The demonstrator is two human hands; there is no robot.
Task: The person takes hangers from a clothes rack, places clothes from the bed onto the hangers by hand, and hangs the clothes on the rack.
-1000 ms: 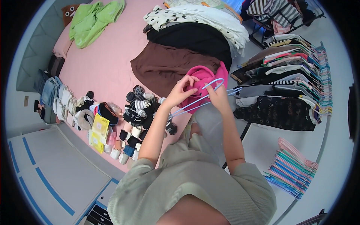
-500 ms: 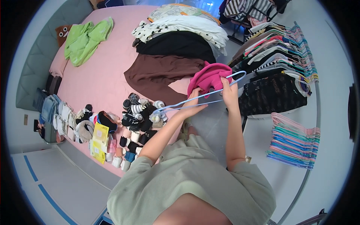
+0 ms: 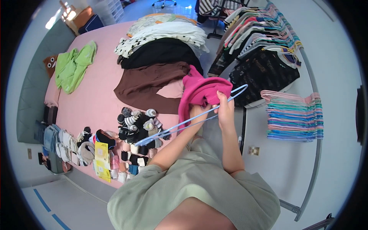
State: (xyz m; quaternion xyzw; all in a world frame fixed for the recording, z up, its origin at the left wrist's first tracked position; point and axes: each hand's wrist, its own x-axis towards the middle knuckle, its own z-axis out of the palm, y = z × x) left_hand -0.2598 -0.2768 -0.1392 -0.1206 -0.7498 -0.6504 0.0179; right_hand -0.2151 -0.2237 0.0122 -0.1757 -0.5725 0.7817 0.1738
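A bright pink garment hangs bunched in front of me, its lower part falling past my left wrist. My right hand is closed, thumb up, around a fold of it and the bar of a light blue clothes hanger. The hanger slants across both forearms, one end towards the socks and the other past my right hand. My left hand reaches up under the pink cloth, which hides its fingers. Brown trousers lie on the bed just beyond the garment.
The pink-sheeted bed carries stacked dark and white clothes, a green garment, rolled socks and yellow packets. To the right, a metal rail holds hung clothes, a black patterned top and several bare hangers.
The view has shifted. Both hands have brought the pink garment and hanger nearer to me. My left hand has gone deeper under the cloth; the hanger now slants more steeply.
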